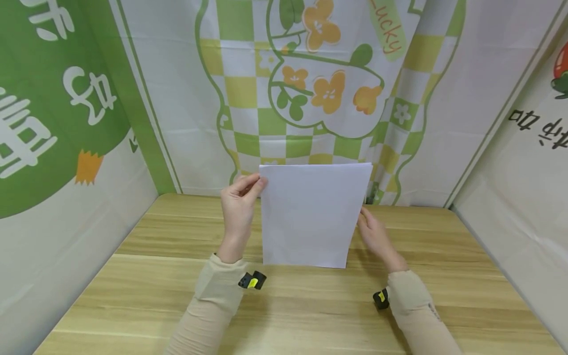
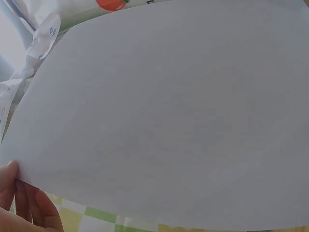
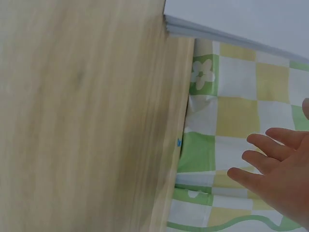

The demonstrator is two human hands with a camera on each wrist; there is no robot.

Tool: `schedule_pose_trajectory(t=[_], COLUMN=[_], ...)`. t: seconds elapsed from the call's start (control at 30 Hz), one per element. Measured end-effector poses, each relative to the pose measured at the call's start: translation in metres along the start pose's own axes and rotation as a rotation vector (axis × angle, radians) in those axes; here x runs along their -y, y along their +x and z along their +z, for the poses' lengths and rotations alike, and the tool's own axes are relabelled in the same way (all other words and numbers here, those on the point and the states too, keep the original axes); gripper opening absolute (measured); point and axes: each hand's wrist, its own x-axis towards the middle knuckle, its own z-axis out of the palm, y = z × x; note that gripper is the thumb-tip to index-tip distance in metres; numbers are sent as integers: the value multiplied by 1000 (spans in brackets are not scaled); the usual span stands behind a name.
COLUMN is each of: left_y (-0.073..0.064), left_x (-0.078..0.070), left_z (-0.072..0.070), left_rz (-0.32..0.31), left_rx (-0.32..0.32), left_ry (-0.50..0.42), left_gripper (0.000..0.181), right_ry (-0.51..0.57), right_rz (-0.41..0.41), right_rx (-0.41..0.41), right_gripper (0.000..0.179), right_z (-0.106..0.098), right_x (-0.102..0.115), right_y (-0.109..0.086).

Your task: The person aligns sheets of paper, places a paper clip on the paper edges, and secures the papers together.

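Note:
A stack of white paper sheets (image 1: 312, 217) stands upright above the wooden table, its blank face toward me. At its upper left corner my left hand (image 1: 241, 204) pinches the paper between thumb and fingers. The sheets (image 2: 164, 111) fill most of the left wrist view, with the left hand (image 2: 29, 208) at their lower left corner. My right hand (image 1: 376, 236) is beside the right edge. In the right wrist view the right hand (image 3: 277, 166) has its fingers spread and straight, apart from the layered edges of the paper (image 3: 231, 24).
The wooden table (image 1: 168, 301) extends under both arms. Behind it hangs a checkered curtain (image 1: 241, 93) with orange flowers. Printed fabric walls stand at the left (image 1: 146, 167) and right (image 1: 501, 187). A black wrist camera (image 1: 253, 280) is strapped to the left sleeve, another (image 1: 380, 299) to the right.

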Motion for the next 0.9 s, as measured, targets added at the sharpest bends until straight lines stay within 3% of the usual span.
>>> schedule_pose_trajectory(t=[0.53,0.9], left_y=[-2,-3], left_x=[-2,-3], left_z=[-1,0], left_rz=[-26,-3], left_rx=[17,23], left_ry=[-36,-37], left_gripper=[22,21], right_ry=[-128,-176], right_rz=[36,46], right_rx=[146,216], right_gripper=[63,60], right_z=[0,0], right_x=[-24,-33], right_y=[14,24])
